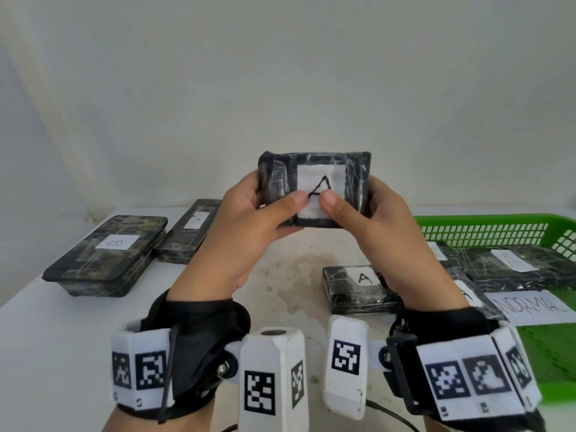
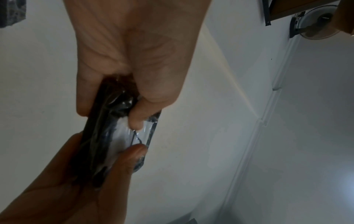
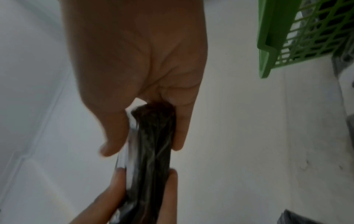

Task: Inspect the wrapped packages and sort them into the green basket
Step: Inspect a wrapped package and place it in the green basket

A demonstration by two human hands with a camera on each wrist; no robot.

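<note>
I hold a small black plastic-wrapped package (image 1: pixel 314 165) upright at chest height, its white label with a handwritten "A" facing me. My left hand (image 1: pixel 276 194) grips its left end and my right hand (image 1: pixel 352 198) its right end, both thumbs pressing on the label. The left wrist view shows the package (image 2: pixel 118 136) edge-on between my left hand (image 2: pixel 109 115) and the other hand below. Seen from the right wrist, the package (image 3: pixel 151 144) is pinched by my right hand (image 3: pixel 149 145). The green basket (image 1: pixel 486 219) stands at the right.
On the left of the white table (image 1: pixel 46 338) lie a large package marked "B" (image 1: pixel 106 254) and a narrower one marked "A" (image 1: pixel 190 232). The basket holds an "A" package (image 1: pixel 514 263) and a paper reading "NORMAL" (image 1: pixel 536 307). Another "A" package (image 1: pixel 358 288) lies by the basket's left side.
</note>
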